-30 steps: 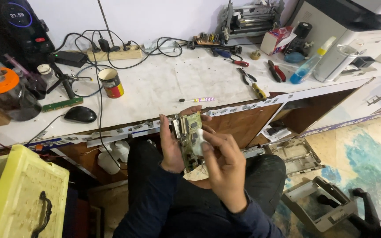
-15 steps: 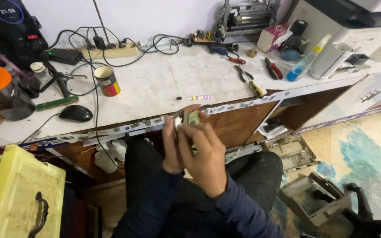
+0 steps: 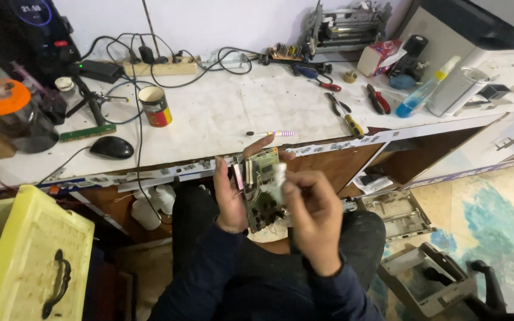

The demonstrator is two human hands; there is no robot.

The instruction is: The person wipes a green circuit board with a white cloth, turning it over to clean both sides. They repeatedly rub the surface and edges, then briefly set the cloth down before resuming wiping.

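Fingers of the left hand (image 3: 228, 199) gripped the green circuit board (image 3: 261, 190) upright by its edge, steadying it while the right hand (image 3: 310, 214) pinched a white cloth (image 3: 278, 181) against its face.

I count one circuit board (image 3: 261, 189) in my two hands, my left hand (image 3: 228, 199) and my right hand (image 3: 312, 217). On the worktop (image 3: 227, 122) I see one tin can (image 3: 154, 106), one computer mouse (image 3: 111, 147), one power strip (image 3: 160, 67), one black adapter (image 3: 96, 71) and one spray bottle (image 3: 422, 95). I count two pairs of pliers: one with red handles (image 3: 376, 98) and one with dark handles (image 3: 336, 104). There are two screwdrivers: one with a yellow handle (image 3: 353, 125), one small with a striped handle (image 3: 270, 134). I see one jar with an orange lid (image 3: 7, 116). Beside me stands one yellow crate (image 3: 31, 255). On the floor lie two grey plastic trays (image 3: 401, 214), (image 3: 426, 282).
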